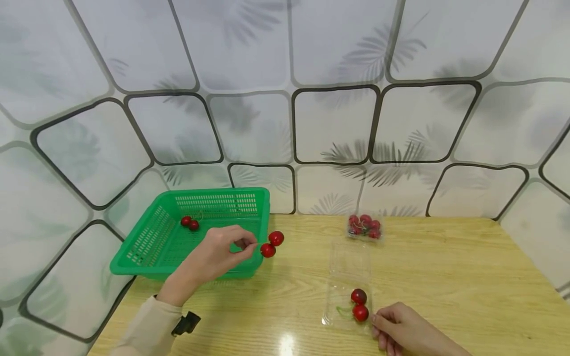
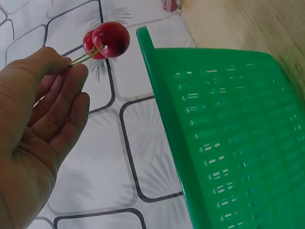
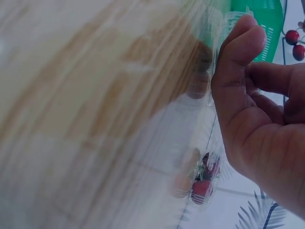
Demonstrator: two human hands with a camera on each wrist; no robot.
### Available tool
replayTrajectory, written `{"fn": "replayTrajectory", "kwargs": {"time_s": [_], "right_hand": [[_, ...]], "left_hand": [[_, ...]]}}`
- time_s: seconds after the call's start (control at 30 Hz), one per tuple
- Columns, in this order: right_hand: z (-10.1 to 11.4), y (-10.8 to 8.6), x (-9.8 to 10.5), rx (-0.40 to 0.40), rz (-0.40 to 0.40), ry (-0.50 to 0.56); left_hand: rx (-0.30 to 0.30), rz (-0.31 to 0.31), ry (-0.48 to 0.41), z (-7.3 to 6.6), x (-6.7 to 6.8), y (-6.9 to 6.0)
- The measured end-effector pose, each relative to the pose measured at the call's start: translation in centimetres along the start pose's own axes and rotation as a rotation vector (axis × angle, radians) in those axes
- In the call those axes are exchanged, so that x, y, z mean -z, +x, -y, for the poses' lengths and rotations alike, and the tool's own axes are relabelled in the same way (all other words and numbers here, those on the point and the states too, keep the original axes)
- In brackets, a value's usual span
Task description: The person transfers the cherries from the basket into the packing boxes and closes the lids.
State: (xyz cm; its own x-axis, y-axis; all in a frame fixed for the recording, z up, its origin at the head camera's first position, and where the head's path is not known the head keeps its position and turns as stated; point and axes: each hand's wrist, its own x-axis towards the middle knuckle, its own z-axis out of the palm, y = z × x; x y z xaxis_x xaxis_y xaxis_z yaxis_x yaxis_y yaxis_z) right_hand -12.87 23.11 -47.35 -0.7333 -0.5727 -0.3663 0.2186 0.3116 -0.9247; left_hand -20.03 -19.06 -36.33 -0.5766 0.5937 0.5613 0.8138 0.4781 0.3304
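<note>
The left hand point(image 1: 218, 254) pinches the thin stems of two red cherries point(image 1: 272, 243), held in the air just right of the green basket point(image 1: 153, 269). In the left wrist view these cherries point(image 2: 112, 40) hang out beyond the thumb and forefinger of the left hand point(image 2: 47, 105). At the lower right, the right hand point(image 1: 407, 329) has its fingertips at the edge of a clear plastic container point(image 1: 345, 277), where two cherries point(image 1: 359, 312) with green stems lie. The right wrist view shows the right hand point(image 3: 262, 109) with bent fingers beside the clear plastic; whether it grips the edge is unclear.
Two more cherries point(image 1: 189, 223) lie in the green basket at the left. A small clear box of several cherries point(image 1: 365, 226) stands at the back of the wooden table point(image 1: 445, 267). A patterned wall covering point(image 1: 331, 123) rises behind the table.
</note>
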Motion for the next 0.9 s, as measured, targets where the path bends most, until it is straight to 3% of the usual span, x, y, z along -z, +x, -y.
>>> {"fn": "replayTrajectory", "kwargs": {"time_s": [0.2, 0.4, 0.63, 0.9], "right_hand": [[-0.3, -0.1, -0.1, 0.006, -0.004, 0.001], [-0.3, -0.1, 0.0, -0.006, -0.003, 0.004], [-0.4, 0.2, 0.3, 0.007, 0.000, -0.008], [-0.2, 0.2, 0.2, -0.005, -0.002, -0.009]], "left_hand": [[-0.015, 0.032, -0.058, -0.8, -1.1, 0.2], [-0.006, 0.078, -0.133, -1.6, -3.1, 0.3], [0.018, 0.141, -0.155, -2.9, -5.4, 0.6], [0.024, 0.176, -0.174, -3.6, -7.0, 0.9]]}}
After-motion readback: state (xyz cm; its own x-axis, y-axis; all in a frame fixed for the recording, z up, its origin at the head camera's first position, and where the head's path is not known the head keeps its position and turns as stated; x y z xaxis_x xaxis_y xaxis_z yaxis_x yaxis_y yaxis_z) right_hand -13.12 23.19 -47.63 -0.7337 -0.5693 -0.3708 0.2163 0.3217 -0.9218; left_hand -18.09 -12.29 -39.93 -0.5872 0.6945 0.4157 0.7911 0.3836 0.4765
